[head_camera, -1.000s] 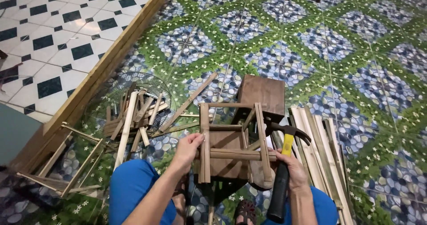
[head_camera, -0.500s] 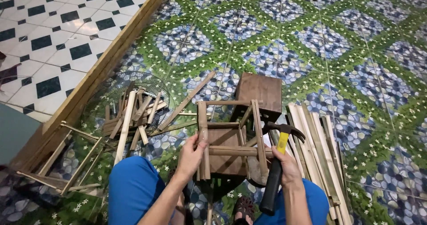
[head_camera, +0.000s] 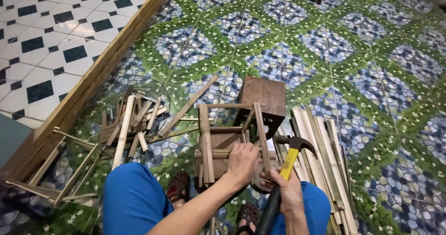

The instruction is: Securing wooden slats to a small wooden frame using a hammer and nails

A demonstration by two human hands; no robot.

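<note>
We note the left hand (head_camera: 241,163) pressing flat on the small wooden frame (head_camera: 230,142) at six o'clock; right hand (head_camera: 290,193) clenched round the claw hammer (head_camera: 285,170); slats (head_camera: 320,156), perhaps bamboo, at four o'clock

My left hand (head_camera: 242,162) presses on the small wooden frame (head_camera: 230,140) between my knees, and my right hand (head_camera: 289,194) grips the hammer (head_camera: 284,174) (yellow neck, dark head). Wooden slats (head_camera: 320,146) lie just right of it.
</note>
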